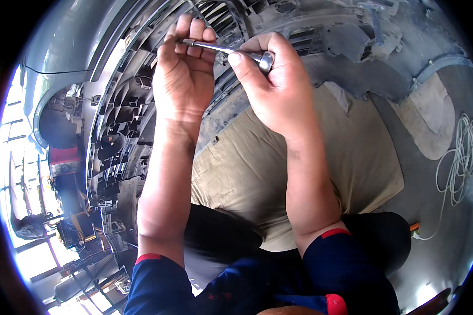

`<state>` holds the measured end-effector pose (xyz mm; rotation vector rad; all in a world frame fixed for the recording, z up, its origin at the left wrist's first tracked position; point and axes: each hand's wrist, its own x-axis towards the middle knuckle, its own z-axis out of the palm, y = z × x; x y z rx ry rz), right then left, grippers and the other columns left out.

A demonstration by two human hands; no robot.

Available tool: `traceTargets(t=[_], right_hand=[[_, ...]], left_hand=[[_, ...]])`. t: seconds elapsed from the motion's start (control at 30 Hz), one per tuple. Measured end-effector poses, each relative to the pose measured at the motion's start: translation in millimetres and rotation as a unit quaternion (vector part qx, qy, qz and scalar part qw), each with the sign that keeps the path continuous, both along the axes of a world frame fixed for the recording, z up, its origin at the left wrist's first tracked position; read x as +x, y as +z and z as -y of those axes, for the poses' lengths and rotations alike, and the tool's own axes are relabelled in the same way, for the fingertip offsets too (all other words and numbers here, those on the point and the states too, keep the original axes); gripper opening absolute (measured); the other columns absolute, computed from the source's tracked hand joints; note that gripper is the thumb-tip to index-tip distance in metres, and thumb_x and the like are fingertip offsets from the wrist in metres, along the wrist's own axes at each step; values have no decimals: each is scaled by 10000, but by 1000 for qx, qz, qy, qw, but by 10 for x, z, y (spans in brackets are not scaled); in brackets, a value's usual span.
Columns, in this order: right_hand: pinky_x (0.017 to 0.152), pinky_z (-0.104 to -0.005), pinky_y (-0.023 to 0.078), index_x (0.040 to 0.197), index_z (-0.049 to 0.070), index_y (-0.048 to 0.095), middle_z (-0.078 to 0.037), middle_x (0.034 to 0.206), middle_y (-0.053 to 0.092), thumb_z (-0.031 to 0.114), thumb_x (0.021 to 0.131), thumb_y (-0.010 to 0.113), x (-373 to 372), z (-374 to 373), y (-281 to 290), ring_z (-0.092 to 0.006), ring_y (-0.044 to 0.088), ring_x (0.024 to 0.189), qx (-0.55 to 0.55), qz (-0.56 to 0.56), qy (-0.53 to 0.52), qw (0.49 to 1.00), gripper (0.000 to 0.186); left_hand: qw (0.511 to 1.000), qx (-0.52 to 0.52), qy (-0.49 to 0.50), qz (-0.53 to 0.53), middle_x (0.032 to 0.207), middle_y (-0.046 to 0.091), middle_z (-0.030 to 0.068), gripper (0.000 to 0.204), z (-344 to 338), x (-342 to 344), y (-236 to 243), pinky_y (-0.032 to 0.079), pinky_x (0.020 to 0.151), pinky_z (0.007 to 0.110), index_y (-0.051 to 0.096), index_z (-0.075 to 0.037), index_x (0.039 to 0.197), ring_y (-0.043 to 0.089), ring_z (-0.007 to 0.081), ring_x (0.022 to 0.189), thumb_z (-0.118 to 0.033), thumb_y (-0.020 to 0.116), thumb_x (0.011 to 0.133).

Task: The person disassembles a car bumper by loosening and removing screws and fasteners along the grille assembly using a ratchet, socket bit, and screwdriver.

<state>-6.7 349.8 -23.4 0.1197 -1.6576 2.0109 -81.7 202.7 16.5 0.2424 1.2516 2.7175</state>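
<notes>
My right hand (278, 86) is closed around a ratchet wrench (266, 62), its round shiny head showing between thumb and fingers. From it a slim metal extension bar (213, 46) points left, ending in a small socket (188, 42). My left hand (186, 71) is turned palm up at that end. Its thumb and forefinger close around the socket's tip, where a small dark piece shows that I cannot make out; the other fingers are half curled behind the bar. Both hands are raised over a large grey car bumper (126, 113), its ribbed inner side showing.
A beige cushion or cloth-covered pad (247, 157) lies below my forearms. Grey body panels (347, 68) spread along the far side. On the floor at right are a coil of pale cable (460, 157) and a light-coloured mat (428, 115). Shelving with parts (63, 231) stands at left.
</notes>
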Motion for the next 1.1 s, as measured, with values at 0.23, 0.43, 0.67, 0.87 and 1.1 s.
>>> traceTargets(t=[0.23, 0.43, 0.67, 0.87, 1.1], right_hand=[[460, -281, 437, 824, 29, 604, -65, 610, 623, 124, 855, 820, -137, -82, -162, -111, 554, 492, -20, -45, -153, 987, 238], [436, -266, 396, 795, 52, 599, -24, 557, 570, 155, 844, 846, -166, -133, -179, -73, 494, 463, -10, -49, -198, 979, 272], [499, -270, 455, 856, 34, 596, -56, 653, 633, 146, 887, 803, -125, -127, -149, -92, 557, 536, -14, -40, -177, 983, 237], [583, -307, 519, 902, 15, 595, -106, 753, 692, 112, 905, 758, -94, -133, -100, -153, 658, 637, 5, -59, -114, 992, 189], [581, -301, 520, 919, 16, 603, -109, 743, 694, 130, 893, 767, -169, -20, -53, -149, 660, 637, -14, -52, -136, 989, 201]], left_hand=[[998, 36, 9, 43, 1107, 687, 84, 339, -535, -60, -157, 559, 950, 428, 581, -102, 1086, 668, 259, 985, -421, 464, 1077], [998, 18, 9, 52, 1064, 657, 99, 286, -657, 0, -112, 561, 909, 424, 536, -93, 1135, 644, 248, 959, -337, 401, 1072], [998, 20, 16, 60, 1066, 646, 100, 203, -617, 6, -55, 556, 913, 412, 538, -83, 1141, 637, 235, 948, -225, 459, 1020], [997, -9, 25, 78, 1089, 654, 109, 255, -544, 3, 4, 553, 924, 417, 536, -78, 1175, 634, 231, 956, -255, 424, 1029], [994, -20, -1, 112, 1146, 682, 187, 493, -396, -21, 73, 536, 984, 477, 566, 4, 1239, 664, 326, 1038, -373, 302, 1062]])
